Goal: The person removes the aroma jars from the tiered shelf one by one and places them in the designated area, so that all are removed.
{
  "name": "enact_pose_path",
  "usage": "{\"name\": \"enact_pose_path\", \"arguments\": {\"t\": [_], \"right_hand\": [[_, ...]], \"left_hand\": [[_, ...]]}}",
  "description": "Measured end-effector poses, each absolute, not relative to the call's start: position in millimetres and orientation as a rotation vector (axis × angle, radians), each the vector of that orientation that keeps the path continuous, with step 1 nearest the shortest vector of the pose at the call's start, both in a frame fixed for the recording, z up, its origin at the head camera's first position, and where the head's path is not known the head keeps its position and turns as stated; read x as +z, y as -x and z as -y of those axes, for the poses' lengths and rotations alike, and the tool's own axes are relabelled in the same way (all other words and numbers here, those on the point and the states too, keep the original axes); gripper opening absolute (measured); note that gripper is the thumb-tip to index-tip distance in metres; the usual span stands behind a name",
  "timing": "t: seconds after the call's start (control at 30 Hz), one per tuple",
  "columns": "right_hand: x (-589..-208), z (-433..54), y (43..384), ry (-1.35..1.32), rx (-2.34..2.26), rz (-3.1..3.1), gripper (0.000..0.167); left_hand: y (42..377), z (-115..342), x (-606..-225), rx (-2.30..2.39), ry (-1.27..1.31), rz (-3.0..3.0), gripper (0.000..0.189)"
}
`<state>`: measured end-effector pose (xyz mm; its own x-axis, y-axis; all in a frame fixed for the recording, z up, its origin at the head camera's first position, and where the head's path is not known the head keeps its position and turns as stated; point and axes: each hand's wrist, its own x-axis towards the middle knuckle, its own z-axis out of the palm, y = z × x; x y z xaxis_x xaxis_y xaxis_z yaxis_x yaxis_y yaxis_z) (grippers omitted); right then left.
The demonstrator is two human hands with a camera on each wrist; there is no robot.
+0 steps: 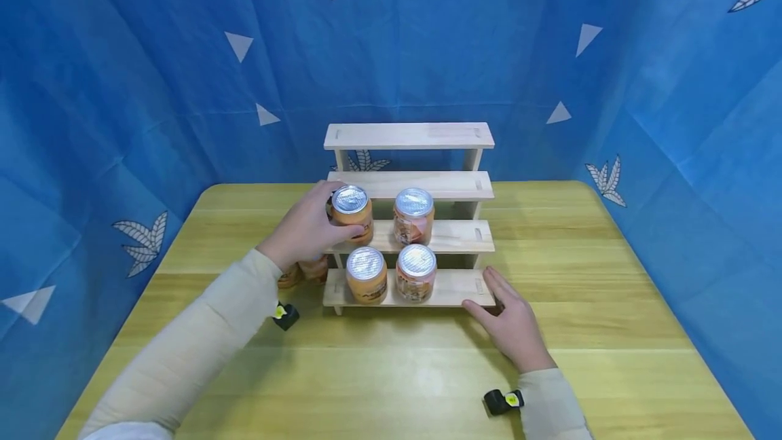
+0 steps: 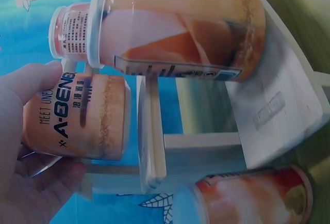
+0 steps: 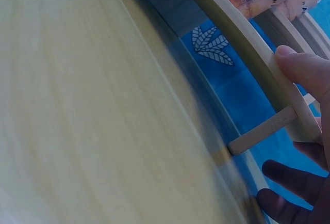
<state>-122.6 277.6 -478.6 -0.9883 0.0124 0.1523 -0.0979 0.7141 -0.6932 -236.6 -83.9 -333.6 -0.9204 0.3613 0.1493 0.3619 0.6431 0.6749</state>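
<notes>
My left hand [image 1: 309, 226] grips a squat orange-brown jar [image 1: 352, 214] with a silver lid, at the left end of the second step from the bottom. In the left wrist view the thumb and fingers are around this jar [image 2: 77, 118]; its base looks very near the step, but contact cannot be told. The four-step pale wooden rack [image 1: 409, 136] stands on the table. At the lowest step's right end my right hand [image 1: 512, 324] holds the board, thumb on the front edge [image 3: 281, 61], other fingers past the end. Another jar [image 1: 414, 216] stands beside the gripped one.
Two more jars, orange [image 1: 366, 277] and pinkish [image 1: 417, 273], stand on the lowest step. Further jars [image 1: 313, 269] are on the table left of the rack, partly hidden by my left arm. A blue patterned cloth [image 1: 427, 39] surrounds the wooden table [image 1: 391, 372].
</notes>
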Motion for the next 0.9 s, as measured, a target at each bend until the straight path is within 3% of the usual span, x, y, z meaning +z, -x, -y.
{"name": "enact_pose_path", "arguments": {"t": [0.9], "right_hand": [[-481,-278,124,-0.106,1.122,2.75,0.09]], "left_hand": [[229,144,-345,-1.142,0.447,2.841,0.08]]}}
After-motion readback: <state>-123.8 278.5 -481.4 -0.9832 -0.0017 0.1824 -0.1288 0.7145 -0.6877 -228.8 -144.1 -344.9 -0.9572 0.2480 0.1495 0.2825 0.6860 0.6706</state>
